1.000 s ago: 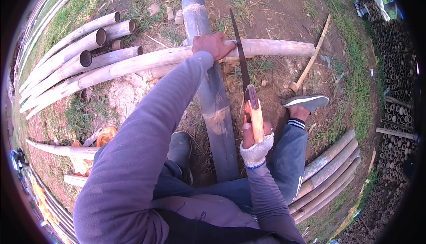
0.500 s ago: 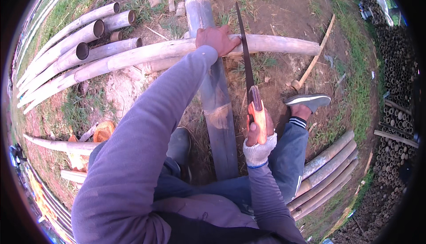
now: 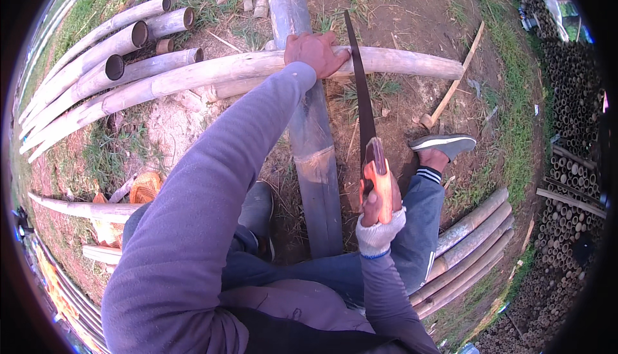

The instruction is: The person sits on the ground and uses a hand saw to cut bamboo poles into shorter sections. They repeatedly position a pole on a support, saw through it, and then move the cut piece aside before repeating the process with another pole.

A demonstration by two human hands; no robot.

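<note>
A long pale bamboo pole point(image 3: 405, 62) lies crosswise over a thick grey bamboo log point(image 3: 315, 186). My left hand point(image 3: 314, 55) presses down on the pole where the two cross, its fingers curled over it. In my right hand point(image 3: 380, 220), which wears a white knitted wrist cover, is the orange handle of a handsaw point(image 3: 364, 96). The dark blade crosses the pole just right of my left hand, its tip pointing away from me. Whether its teeth have cut into the bamboo cannot be made out.
Several bamboo poles point(image 3: 122, 44) lie at the upper left, and more poles point(image 3: 473, 228) at the lower right. A mallet-like wooden stick point(image 3: 456, 83) lies beyond the pole's right end. My shod right foot point(image 3: 450, 145) rests nearby. Stacked bamboo point(image 3: 573, 219) fills the far right.
The saw and my right hand have drawn back slightly toward me. My left hand stays on the pole. The whole view has shifted a little.
</note>
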